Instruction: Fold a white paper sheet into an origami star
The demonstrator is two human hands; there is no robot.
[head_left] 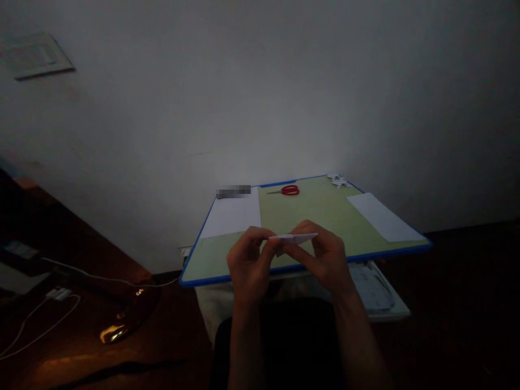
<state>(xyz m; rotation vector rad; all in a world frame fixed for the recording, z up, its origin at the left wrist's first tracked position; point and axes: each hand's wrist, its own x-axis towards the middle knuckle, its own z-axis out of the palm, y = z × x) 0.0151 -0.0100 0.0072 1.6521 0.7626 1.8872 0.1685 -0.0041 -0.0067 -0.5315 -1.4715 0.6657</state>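
Between hands (248, 262) (325, 254), paper (296, 238) (partly hidden)

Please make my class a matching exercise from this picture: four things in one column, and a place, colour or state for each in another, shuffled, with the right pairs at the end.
Things
1. Scissors
2. White paper piece
3. Tabletop
4. Pile of small white bits

Descriptions
A. Green with a blue edge
B. Heaped near the far right corner
C. Lying with red handles to the right
D. Held up between the left hand and the right hand

Right pairs: 1-C, 2-D, 3-A, 4-B
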